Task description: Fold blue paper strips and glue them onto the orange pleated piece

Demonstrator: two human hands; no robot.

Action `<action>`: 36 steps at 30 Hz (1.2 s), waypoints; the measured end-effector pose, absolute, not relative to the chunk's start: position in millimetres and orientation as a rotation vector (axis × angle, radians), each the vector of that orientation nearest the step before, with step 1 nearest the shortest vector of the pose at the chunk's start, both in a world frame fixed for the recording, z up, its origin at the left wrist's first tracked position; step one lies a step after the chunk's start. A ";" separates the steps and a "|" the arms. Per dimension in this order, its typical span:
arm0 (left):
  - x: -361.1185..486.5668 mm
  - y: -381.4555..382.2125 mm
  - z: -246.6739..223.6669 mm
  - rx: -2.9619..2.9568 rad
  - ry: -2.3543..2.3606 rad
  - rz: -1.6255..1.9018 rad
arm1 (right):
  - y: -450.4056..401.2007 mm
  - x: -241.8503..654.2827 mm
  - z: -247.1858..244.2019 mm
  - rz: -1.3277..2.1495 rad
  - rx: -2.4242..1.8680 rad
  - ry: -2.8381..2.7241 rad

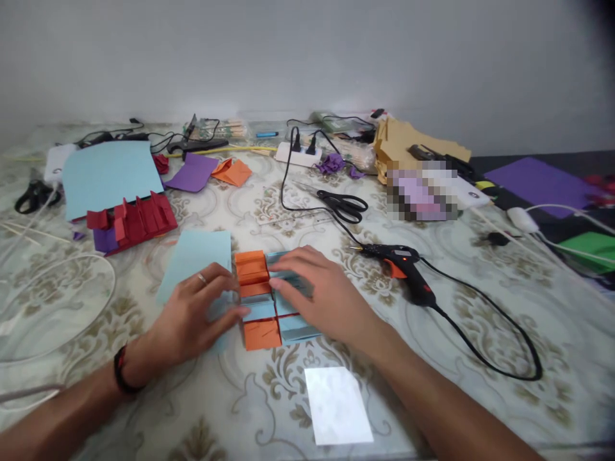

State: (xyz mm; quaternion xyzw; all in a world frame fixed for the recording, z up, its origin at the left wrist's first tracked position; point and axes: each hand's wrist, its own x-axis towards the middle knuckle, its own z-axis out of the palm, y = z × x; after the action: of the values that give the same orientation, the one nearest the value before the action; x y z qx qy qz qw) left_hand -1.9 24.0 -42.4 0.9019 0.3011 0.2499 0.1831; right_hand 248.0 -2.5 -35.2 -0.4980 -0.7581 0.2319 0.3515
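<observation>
Folded orange paper pieces [262,333] and light-blue paper pieces [293,325] lie side by side in a block on the table, with dark red showing at some seams. My left hand [189,314] is at the block's left edge, its fingers bent and apart, the tips at the paper. Over the right, light-blue half lies my right hand [319,288], fingers stretched, thumb near the middle seam; it covers part of that half. Partly under my left hand is a light-blue sheet [204,253].
A hot glue gun [403,262] with a looping cord lies right. Behind are scissors [343,202] and a power strip [298,155]. A folded red paper piece [144,224] lies left, a white paper [337,406] in front. A white cable [113,275] curves at left.
</observation>
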 end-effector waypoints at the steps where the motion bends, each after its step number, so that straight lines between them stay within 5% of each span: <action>1: 0.8 21.1 -46.4 2.554 0.857 0.681 | -4.2 249.9 -31.5 0.587 -1.254 -1.990; 36: 10.6 -3.6 -63.8 2.648 0.604 0.671 | -36.0 233.2 -18.4 0.386 -1.235 -2.411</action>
State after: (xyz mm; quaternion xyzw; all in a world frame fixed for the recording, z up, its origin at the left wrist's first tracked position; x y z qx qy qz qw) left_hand 10.6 -3.6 -63.8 0.9326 0.2128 0.2363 0.1710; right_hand 233.2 -36.0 -18.4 -0.4420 -0.8631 0.1382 0.2013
